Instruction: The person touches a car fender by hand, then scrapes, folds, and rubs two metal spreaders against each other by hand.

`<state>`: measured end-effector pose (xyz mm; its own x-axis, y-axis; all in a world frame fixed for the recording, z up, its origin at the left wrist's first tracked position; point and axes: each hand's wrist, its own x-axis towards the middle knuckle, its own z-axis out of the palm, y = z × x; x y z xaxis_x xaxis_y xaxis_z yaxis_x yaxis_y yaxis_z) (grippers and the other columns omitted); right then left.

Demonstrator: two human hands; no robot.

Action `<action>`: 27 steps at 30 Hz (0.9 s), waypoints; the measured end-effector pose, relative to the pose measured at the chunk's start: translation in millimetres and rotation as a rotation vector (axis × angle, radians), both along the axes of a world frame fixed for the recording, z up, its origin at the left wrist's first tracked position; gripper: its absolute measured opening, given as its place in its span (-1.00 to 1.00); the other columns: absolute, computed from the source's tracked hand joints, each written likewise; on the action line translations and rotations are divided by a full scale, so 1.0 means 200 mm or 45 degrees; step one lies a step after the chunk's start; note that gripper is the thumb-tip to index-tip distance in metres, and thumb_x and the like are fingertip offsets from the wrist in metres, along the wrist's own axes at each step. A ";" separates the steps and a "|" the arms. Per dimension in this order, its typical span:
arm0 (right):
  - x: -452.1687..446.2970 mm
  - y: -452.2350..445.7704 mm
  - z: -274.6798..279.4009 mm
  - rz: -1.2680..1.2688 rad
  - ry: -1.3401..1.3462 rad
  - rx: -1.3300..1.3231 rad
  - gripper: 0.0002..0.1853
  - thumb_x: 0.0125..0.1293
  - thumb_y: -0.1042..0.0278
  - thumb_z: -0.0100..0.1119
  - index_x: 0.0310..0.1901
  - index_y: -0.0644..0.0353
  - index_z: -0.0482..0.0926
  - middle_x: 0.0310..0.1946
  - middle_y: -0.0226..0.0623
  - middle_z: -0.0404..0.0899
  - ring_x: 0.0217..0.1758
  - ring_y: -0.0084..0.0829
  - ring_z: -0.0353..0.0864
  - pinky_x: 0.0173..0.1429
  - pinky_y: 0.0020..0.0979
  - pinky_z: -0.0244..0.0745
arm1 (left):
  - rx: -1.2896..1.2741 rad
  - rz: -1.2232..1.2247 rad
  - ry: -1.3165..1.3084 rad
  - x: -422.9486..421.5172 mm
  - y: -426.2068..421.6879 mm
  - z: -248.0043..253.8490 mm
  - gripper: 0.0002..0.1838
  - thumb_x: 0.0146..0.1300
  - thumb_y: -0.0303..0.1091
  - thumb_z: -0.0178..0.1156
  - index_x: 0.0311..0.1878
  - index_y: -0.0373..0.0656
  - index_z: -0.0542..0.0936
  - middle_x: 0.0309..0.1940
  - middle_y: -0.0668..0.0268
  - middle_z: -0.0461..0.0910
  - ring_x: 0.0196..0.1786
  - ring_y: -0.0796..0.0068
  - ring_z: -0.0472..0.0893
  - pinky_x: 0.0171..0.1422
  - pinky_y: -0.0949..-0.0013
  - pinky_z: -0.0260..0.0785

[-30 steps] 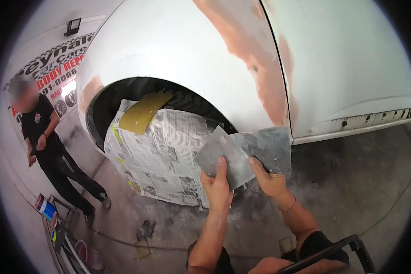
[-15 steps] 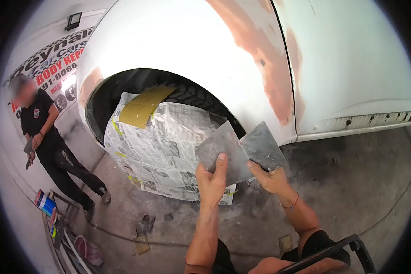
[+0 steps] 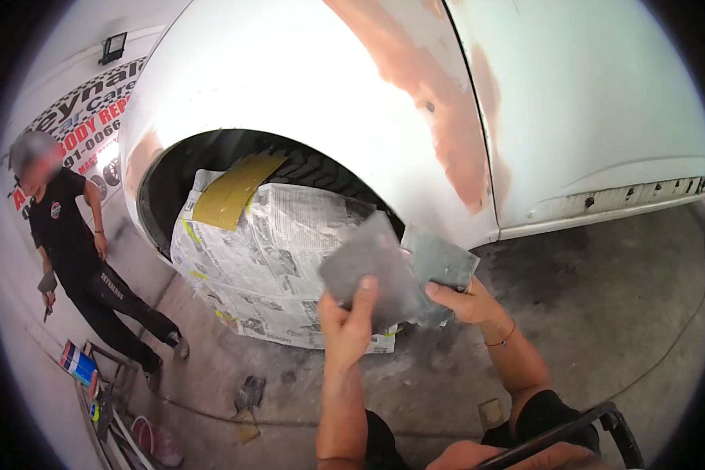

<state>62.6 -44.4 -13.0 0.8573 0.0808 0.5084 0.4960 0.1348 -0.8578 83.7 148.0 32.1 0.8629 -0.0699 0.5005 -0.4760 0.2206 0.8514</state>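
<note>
My left hand point(image 3: 348, 325) grips a flat grey plate point(image 3: 352, 258) by its lower edge, thumb on top; the plate is blurred by motion. To its right, my right hand point(image 3: 471, 301) pinches a smaller, smudged grey plate point(image 3: 440, 258) between thumb and fingers. The two plates are side by side, their edges meeting or overlapping; I cannot tell which. Both hands are in front of a wheel covered in newspaper point(image 3: 266, 254). Above is the white car fender point(image 3: 266, 70) with a reddish-brown sanded patch point(image 3: 442, 117).
A yellow sheet point(image 3: 235, 192) lies on top of the wheel covering. At the left stands another person point(image 3: 70, 227) holding a flat dark tool. Cans point(image 3: 78, 362) and a reddish bucket point(image 3: 160, 442) are lower left. A cable point(image 3: 290, 424) crosses the floor. A black bar point(image 3: 556, 435) is near my legs.
The left plate has moved down and left and is now blurred. My right hand has tilted its plate and shifted slightly left. The other person has lowered an arm.
</note>
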 end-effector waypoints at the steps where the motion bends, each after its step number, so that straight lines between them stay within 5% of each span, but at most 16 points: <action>1: 0.02 -0.03 -0.02 -0.114 0.069 0.096 -0.63 0.34 0.44 0.10 0.17 0.24 0.43 0.00 -0.42 0.51 0.03 -0.55 0.44 0.10 -0.43 0.38 | -0.119 0.103 0.007 0.00 -0.01 0.00 -0.70 0.34 -0.34 0.19 0.01 -0.36 0.51 -0.10 0.22 0.59 -0.11 0.54 0.53 0.00 0.42 0.39; 4: 0.06 -0.08 -0.04 -0.213 0.011 0.372 -0.60 0.40 0.40 0.00 0.25 0.25 0.34 0.08 -0.35 0.48 0.12 -0.46 0.47 0.17 -0.35 0.39 | -0.502 0.272 0.179 0.03 0.03 0.03 -0.43 0.32 -0.26 0.22 0.25 -0.37 0.26 0.15 0.10 0.42 0.10 0.39 0.46 0.18 0.33 0.34; 9: 0.12 -0.05 -0.06 -0.259 -0.218 0.723 -0.62 0.48 0.39 -0.13 0.29 0.22 0.26 0.18 -0.24 0.41 0.20 -0.31 0.47 0.24 -0.22 0.40 | -0.420 0.576 -0.006 0.10 0.02 -0.04 -0.46 0.40 -0.27 0.09 0.27 -0.44 0.21 0.18 0.05 0.38 0.16 0.32 0.43 0.27 0.29 0.26; 12: 0.11 0.01 -0.07 -0.292 -0.123 0.904 -0.64 0.46 0.30 0.00 0.20 0.29 0.37 0.11 -0.35 0.41 0.14 -0.55 0.37 0.17 -0.47 0.34 | -0.231 0.595 -0.170 0.12 -0.01 -0.08 -0.47 0.44 -0.29 0.01 0.30 -0.47 0.18 0.22 0.01 0.35 0.20 0.26 0.40 0.31 0.28 0.20; 15: 0.09 0.03 -0.07 -0.432 -0.182 0.609 -0.62 0.46 0.27 0.00 0.20 0.31 0.37 0.09 -0.33 0.44 0.11 -0.53 0.40 0.16 -0.48 0.33 | 0.021 0.552 -0.230 0.06 -0.06 -0.08 -0.49 0.47 -0.33 -0.09 0.35 -0.44 0.15 0.29 -0.01 0.27 0.24 0.23 0.36 0.35 0.26 0.15; 18: -0.03 0.09 0.02 -0.750 -0.390 -0.110 -0.55 0.43 0.25 0.04 0.24 0.35 0.32 0.07 -0.17 0.51 0.14 -0.33 0.47 0.18 -0.38 0.37 | 0.339 0.476 -0.478 -0.03 -0.14 -0.06 -0.46 0.41 -0.50 -0.19 0.42 -0.46 0.04 0.38 -0.13 0.16 0.43 0.14 0.20 0.45 0.28 0.02; 21: 0.02 0.12 0.01 -0.512 -0.628 -0.300 -0.49 0.38 0.30 0.08 0.28 0.36 0.28 0.16 -0.02 0.46 0.26 -0.14 0.44 0.26 -0.32 0.34 | 0.471 0.197 -0.410 -0.08 -0.18 -0.08 -0.42 0.40 -0.53 -0.24 0.45 -0.43 -0.06 0.43 -0.14 0.05 0.49 0.13 0.08 0.48 0.27 -0.05; 22: 0.05 0.10 0.01 -0.345 -0.633 -0.465 -0.30 0.31 0.12 0.17 0.35 0.34 0.18 0.34 0.13 0.22 0.41 0.01 0.23 0.40 -0.22 0.19 | 0.417 0.106 -0.431 -0.09 -0.19 -0.11 -0.42 0.40 -0.52 -0.24 0.45 -0.43 -0.05 0.43 -0.11 0.07 0.48 0.11 0.12 0.47 0.27 -0.02; 24: 0.05 0.12 0.03 -0.211 -0.680 -0.486 -0.20 0.25 -0.04 0.20 0.36 0.33 0.15 0.38 0.17 0.09 0.46 0.04 0.11 0.44 -0.18 0.09 | 0.360 0.016 -0.449 -0.06 -0.17 -0.17 -0.43 0.41 -0.52 -0.23 0.45 -0.43 -0.03 0.42 -0.09 0.08 0.46 0.09 0.15 0.46 0.27 0.00; 26: 0.02 0.10 0.07 -0.055 -0.634 -0.802 0.19 -0.05 -0.43 0.29 0.42 0.28 0.01 0.46 0.23 -0.25 0.56 0.08 -0.24 0.52 -0.15 -0.17 | -0.186 -0.367 -0.096 0.02 -0.12 -0.24 -0.44 0.44 -0.42 -0.24 0.45 -0.40 -0.02 0.42 0.00 0.11 0.43 0.11 0.19 0.47 0.25 0.00; 27: 0.03 0.09 0.07 -0.055 -0.634 -0.800 0.19 -0.05 -0.43 0.29 0.42 0.28 0.01 0.46 0.23 -0.25 0.56 0.08 -0.24 0.52 -0.15 -0.17 | -0.458 -0.555 0.087 0.03 -0.11 -0.23 -0.44 0.46 -0.37 -0.25 0.45 -0.39 -0.02 0.41 0.04 0.12 0.42 0.11 0.21 0.47 0.24 0.01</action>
